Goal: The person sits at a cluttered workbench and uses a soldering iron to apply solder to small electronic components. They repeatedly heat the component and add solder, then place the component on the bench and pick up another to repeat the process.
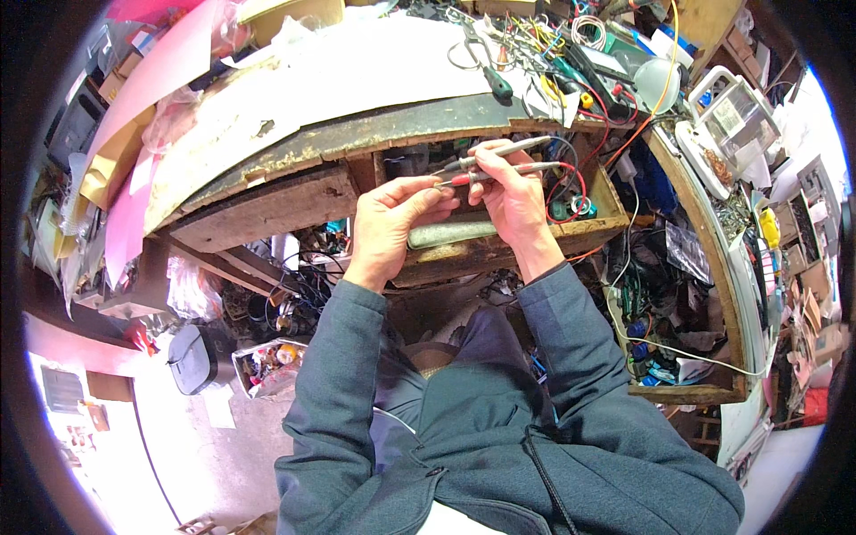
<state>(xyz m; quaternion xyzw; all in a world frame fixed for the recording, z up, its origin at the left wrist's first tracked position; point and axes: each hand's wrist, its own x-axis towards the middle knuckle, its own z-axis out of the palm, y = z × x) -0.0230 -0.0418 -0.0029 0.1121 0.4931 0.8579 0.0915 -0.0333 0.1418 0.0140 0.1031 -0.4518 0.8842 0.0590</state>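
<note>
My right hand (515, 198) is closed around two multimeter probes, held side by side like chopsticks. The dark-grey probe (538, 143) lies above the red probe (535, 168), and both point left toward my other hand. From their back ends, a black lead and a red lead (584, 187) loop down at the right. My left hand (382, 230) is closed in a pinch at the probe tips; whatever is between its fingertips is too small to make out. Beneath both hands, a pulled-out wooden drawer (499, 257) holds a pale grey-green rounded object (450, 234).
Above the drawer, a white sheet (357, 71) covers the worn bench top. Green-handled pliers (499, 85) and tangled wires (535, 40) lie at its far right. An orange cable (658, 111) hangs over the edge. Another cluttered drawer (691, 392) stands open at right.
</note>
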